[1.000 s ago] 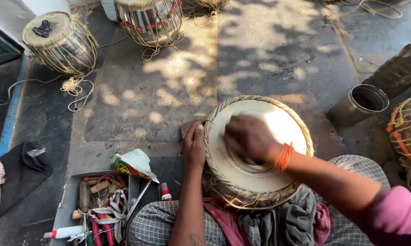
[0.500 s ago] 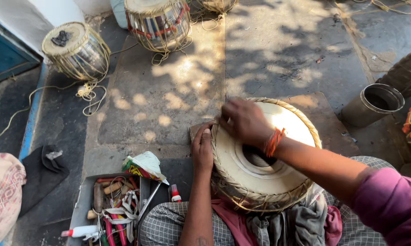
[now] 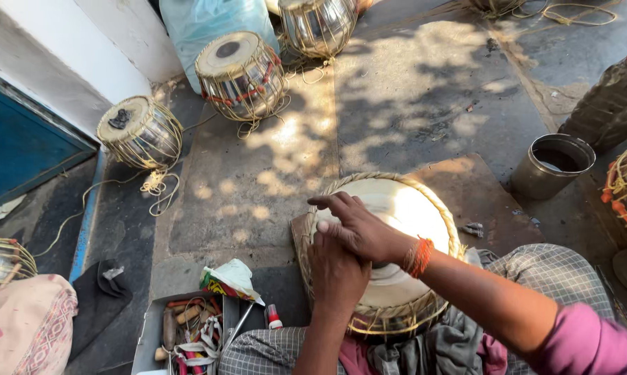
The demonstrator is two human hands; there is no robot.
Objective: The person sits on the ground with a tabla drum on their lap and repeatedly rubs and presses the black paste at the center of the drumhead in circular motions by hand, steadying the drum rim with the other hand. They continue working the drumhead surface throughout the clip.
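A round drum (image 3: 403, 208) with a pale skin head and a braided rim rests on my lap, tilted toward me. My right hand (image 3: 358, 226), with orange thread at the wrist, lies flat on the left part of the skin, fingers spread toward the rim. My left hand (image 3: 335, 272) sits just below it, pressing the near left edge of the drum, partly covered by the right hand. Neither hand holds a tool. A grey cloth (image 3: 431, 344) lies under the drum on my checked wrap.
A tray of tools and straps (image 3: 188, 330) stands at my left knee, with a white cloth bundle (image 3: 233, 278) beside it. Three laced metal drums (image 3: 240, 73) stand behind on the stone floor. A steel pot (image 3: 551, 165) stands at right, a blue door (image 3: 21, 146) at left.
My right hand has slid from the middle of the skin to its left edge, over my left hand. The view has tilted up and right, showing more drums.
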